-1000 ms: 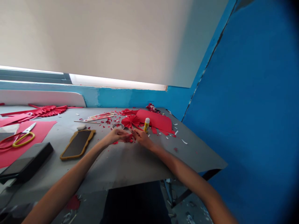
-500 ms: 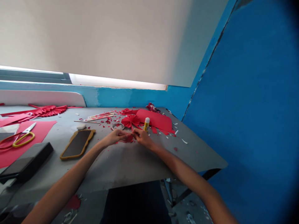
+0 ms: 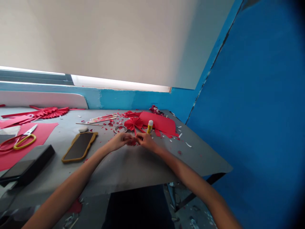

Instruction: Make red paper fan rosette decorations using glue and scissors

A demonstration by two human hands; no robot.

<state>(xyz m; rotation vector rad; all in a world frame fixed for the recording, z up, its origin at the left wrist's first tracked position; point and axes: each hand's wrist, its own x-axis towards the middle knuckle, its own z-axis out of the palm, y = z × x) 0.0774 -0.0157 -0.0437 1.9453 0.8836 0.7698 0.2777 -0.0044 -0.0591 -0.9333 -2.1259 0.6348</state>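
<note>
Both hands meet low on the grey table (image 3: pixel 124 168), over a small bunch of red paper (image 3: pixel 132 142). The left hand (image 3: pixel 118 142) comes in from the lower left with its fingers pointing right. The right hand (image 3: pixel 146 141) comes in from the lower right with its fingers pointing left. Each is closed narrow in a fingertip pinch on the paper, which sits between them, mostly hidden by the fingers. Its long axis seems to lie roughly side to side, along the line between the hands, though the exact shape cannot be told.

Just beyond the hands stands a pleated paper rosette (image 3: pixel 134 124), its folds fanning out from a centre. Beside it are an upright glue stick (image 3: pixel 150 127) with a white cap and yellow label, and a flat red sheet (image 3: pixel 158 124). A thin metal-looking ring (image 3: pixel 120 128) lies near the left hand among scattered red scraps. Farther left are a phone (image 3: pixel 79 147) in a scalloped gold case, a white eraser (image 3: pixel 83 129), and wooden sticks (image 3: pixel 102 119). At the far left, yellow-handled scissors (image 3: pixel 23 140) lie on red card (image 3: pixel 45 133), below a long pleated red fan (image 3: pixel 45 112). A bright blue wall (image 3: pixel 250 127) rises to the right.
</note>
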